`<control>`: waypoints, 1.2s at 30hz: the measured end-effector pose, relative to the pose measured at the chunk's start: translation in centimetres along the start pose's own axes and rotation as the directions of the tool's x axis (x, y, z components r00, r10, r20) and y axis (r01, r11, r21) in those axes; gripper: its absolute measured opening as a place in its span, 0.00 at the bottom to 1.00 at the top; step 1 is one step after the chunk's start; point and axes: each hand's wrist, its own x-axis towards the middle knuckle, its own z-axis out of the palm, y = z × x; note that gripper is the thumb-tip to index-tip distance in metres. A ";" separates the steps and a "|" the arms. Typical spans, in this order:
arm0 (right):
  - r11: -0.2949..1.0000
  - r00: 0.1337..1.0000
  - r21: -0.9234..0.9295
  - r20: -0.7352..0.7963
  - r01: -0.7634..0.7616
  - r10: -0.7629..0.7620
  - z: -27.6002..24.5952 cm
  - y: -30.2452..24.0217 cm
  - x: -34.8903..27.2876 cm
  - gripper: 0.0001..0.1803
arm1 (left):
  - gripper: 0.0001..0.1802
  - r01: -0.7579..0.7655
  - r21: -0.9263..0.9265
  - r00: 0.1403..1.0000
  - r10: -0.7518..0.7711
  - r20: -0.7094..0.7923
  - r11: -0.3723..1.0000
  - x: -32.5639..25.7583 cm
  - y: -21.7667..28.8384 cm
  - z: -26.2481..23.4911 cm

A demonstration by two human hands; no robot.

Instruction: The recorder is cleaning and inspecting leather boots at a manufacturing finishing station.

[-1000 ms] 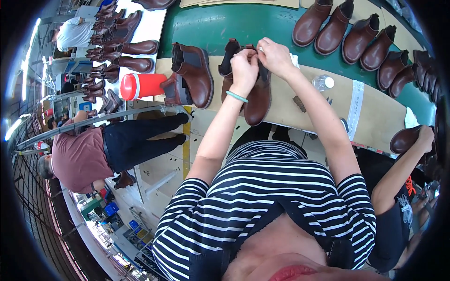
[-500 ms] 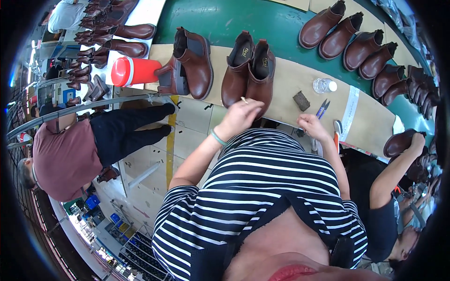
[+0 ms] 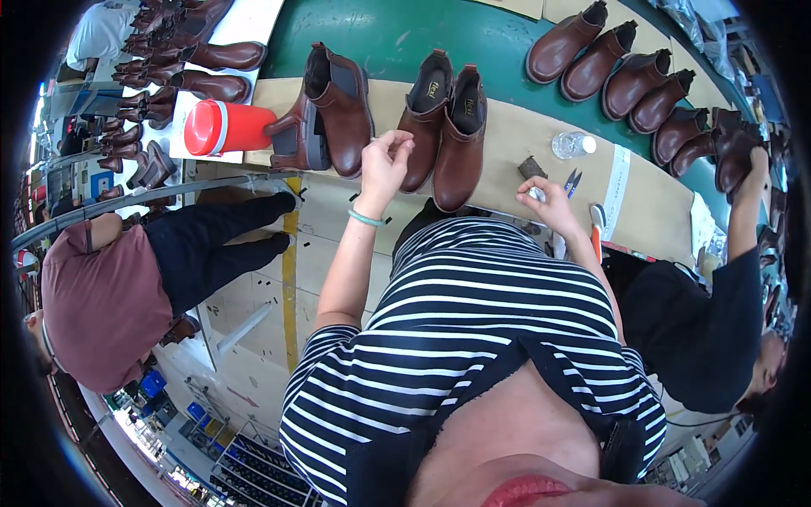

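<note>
A pair of brown ankle boots stands upright on the bench in front of me, the left boot (image 3: 420, 127) and right boot (image 3: 460, 156) side by side. Beside the left one is my left hand (image 3: 384, 165), raised with thumb and fingertips pinched together; what they hold, if anything, is too small to make out. My right hand (image 3: 551, 205) is closed on a small whitish wad (image 3: 536, 194) near the bench's front edge. Just beyond it lies a dark, rough block (image 3: 530, 169). Another pair is to the left, one boot (image 3: 340, 110) upright, the other boot (image 3: 291, 139) tipped over.
Blue-handled snips (image 3: 572, 183), a small clear bottle (image 3: 573, 145) with white cap and an orange-handled brush (image 3: 596, 226) are at right. A red jug (image 3: 224, 128) stands left. More boots (image 3: 583, 51) line the green bench. A co-worker (image 3: 701, 313) handles boots at right; another person (image 3: 110, 296) stands left.
My left hand has moved left and up, away from the right boot's toe. My right hand has shifted slightly left and up, and the whitish wad now shows. The co-worker's arm at right has reached farther.
</note>
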 end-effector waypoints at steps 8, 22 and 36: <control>0.957 0.943 -0.030 -0.168 0.287 -0.288 0.9 -8.3 3.8 0.10 | 0.06 0.015 -0.062 0.997 -0.010 0.082 0.998 -0.4 0.9 2.5; 0.928 0.914 -0.185 -0.192 0.324 -0.358 0.9 -7.4 7.1 0.12 | 0.05 -0.044 -0.208 0.997 0.030 -0.070 0.977 1.2 3.2 2.6; 0.968 0.931 -0.240 -0.363 -0.070 -0.022 -1.1 -0.1 1.8 0.12 | 0.08 -0.103 0.557 0.989 0.145 -0.032 0.824 6.6 5.5 7.1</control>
